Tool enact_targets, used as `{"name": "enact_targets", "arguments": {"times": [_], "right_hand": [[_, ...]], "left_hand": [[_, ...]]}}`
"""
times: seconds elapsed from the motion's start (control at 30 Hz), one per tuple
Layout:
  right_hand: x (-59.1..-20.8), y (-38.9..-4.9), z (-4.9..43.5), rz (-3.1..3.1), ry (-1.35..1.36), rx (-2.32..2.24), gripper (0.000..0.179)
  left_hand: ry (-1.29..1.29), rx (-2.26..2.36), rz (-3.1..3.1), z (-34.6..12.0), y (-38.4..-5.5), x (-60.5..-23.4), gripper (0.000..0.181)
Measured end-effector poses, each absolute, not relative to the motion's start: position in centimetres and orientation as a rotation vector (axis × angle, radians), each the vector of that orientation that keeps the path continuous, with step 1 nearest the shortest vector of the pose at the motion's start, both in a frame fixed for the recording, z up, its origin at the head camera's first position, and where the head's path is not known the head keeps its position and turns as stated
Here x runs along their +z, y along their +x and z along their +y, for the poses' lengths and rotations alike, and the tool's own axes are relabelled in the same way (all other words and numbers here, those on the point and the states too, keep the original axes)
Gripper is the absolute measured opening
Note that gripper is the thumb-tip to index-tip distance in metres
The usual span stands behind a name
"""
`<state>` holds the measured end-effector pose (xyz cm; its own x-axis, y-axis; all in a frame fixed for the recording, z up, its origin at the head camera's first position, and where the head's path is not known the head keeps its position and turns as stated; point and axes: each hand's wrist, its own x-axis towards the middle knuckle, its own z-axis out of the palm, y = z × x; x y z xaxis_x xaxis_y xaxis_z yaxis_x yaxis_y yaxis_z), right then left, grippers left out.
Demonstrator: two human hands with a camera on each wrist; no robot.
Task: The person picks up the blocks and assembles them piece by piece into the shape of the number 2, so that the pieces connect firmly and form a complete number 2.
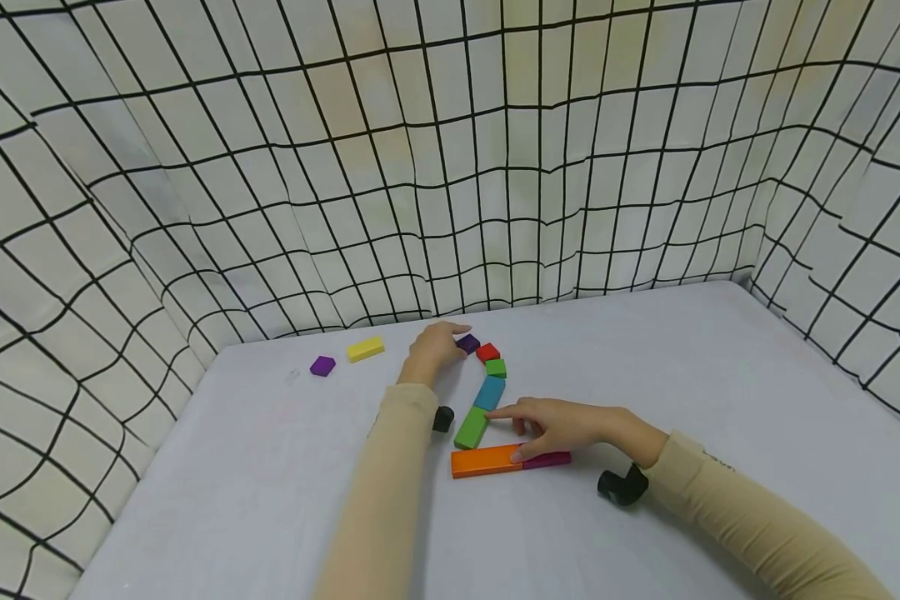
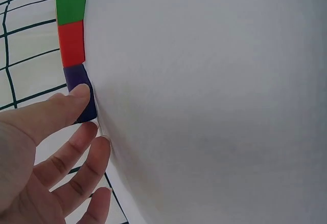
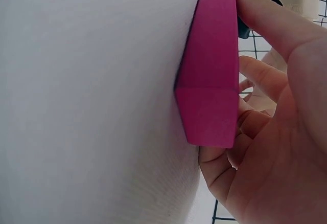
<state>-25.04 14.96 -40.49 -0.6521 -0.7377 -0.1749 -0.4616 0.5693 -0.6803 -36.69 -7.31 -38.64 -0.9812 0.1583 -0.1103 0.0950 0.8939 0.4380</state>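
A pale desk [image 1: 270,492] stretched across the lower part of the head view, its surface plain apart from a faint small mark [image 1: 292,377] near the left edge. Behind it rose a whitish backdrop [image 1: 450,187] crossed by black grid lines, many of them wavy. Yellowish patches [image 1: 607,54] tinged its upper area. Similar gridded panels flanked the desk at left [image 1: 52,350] and right [image 1: 862,242]. Bits of grid also showed in both wrist views.

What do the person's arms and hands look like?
The left sleeve and right sleeve are long and beige, with cuffs. A small dark marking shows near the right cuff. The left hand and right hand are gloveless. Black devices show beside both sleeves.
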Motion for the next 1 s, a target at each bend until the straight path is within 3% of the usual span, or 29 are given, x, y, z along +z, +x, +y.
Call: {"name": "enact_targets", "arguments": {"times": [1.0], "right_hand": [[-40.57, -25.08, 14.98, 2.367, -0.970, -0.837, 0.065]], "left_hand": [[0.177, 0.648, 2.961, -6.39, -36.91, -38.82, 0.039]]}}
